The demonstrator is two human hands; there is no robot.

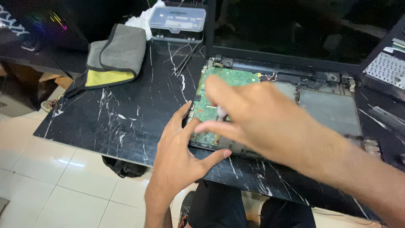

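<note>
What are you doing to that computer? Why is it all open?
A person has an opened laptop on a black marble table. Their left hand steadies its front left corner by the green circuit board. Their right hand pinches a small pale tool, too blurred to name, over the board. A grey cloth lies nearby.

hands: 2 (177, 152) | opened laptop: 1 (325, 105) | green circuit board: 1 (228, 80) | folded cloth: 1 (118, 55) | clear plastic box: 1 (178, 23)

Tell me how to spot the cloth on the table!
Start at the black marble table and look to its far left corner, left of the opened laptop. The folded cloth lies there beside a clear plastic box. It is the only soft thing there, grey on top with a yellow layer peeking out underneath.
</note>
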